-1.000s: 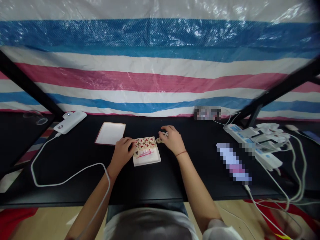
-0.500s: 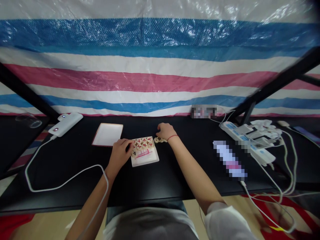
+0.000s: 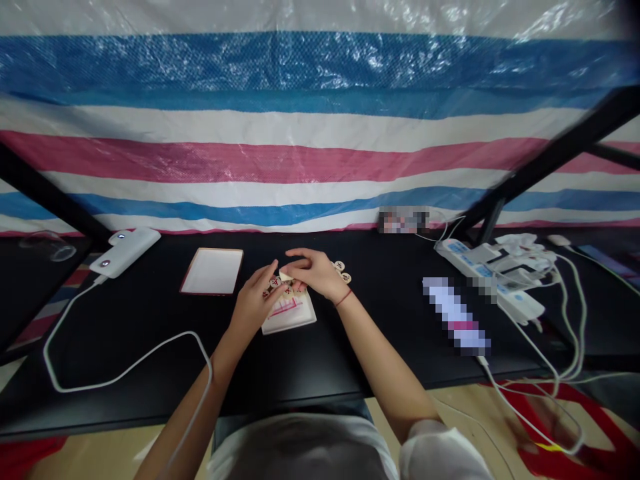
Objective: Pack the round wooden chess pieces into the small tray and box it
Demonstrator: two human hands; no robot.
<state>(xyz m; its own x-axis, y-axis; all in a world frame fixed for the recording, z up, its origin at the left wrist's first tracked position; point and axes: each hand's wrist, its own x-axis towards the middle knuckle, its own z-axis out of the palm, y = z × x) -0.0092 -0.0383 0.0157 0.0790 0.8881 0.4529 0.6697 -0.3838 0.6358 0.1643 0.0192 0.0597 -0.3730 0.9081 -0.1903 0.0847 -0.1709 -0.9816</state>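
Observation:
A shallow white box holds rows of round xiangqi pieces with red characters. Its near part shows a bare white bottom with a pink printed pattern. Over the box's left side is my left hand, thumb and fingers apart around the pieces and partly covering them. My right hand reaches in from the right, above the far rows, pinching a pale xiangqi piece on its edge. Beside that hand, a few loose xiangqi pieces with dark characters lie on the black table.
A box lid with a white inside lies left of the box. Further left are a white power bank and its looping cable. To the right lie a blurred-out phone and a power strip crowded with chargers.
My right hand has moved left from the loose pieces to above the box, now carrying a xiangqi piece. My left hand has shifted slightly and spread over the rows.

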